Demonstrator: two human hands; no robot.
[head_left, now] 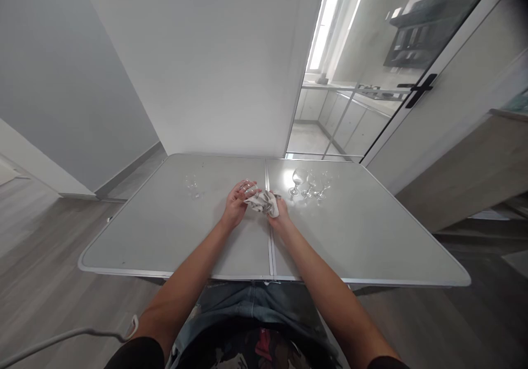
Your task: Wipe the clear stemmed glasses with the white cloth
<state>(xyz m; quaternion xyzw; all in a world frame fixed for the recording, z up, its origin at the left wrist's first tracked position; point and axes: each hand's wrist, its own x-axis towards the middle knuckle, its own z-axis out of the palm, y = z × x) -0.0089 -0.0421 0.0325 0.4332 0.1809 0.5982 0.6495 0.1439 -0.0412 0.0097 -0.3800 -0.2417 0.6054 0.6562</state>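
Note:
Over the middle of the table, my left hand (236, 204) is closed around the bowl of a clear wine glass (249, 188), which lies tilted on its side. My right hand (281, 210) grips a crumpled, patterned white cloth (264, 203) wrapped about the glass's other end, so the stem and foot are mostly hidden. To the right, several stemmed wine glasses (296, 181) stand upright close together. Another clear glass (192, 185) stands apart on the left, faint against the tabletop.
The pale folding table (330, 242) has a metal rim and a seam (270, 248) down its middle. A white wall (206, 66) rises behind it. At the right is a glazed door with a black handle (421, 90). A white cable (74, 333) hangs at lower left.

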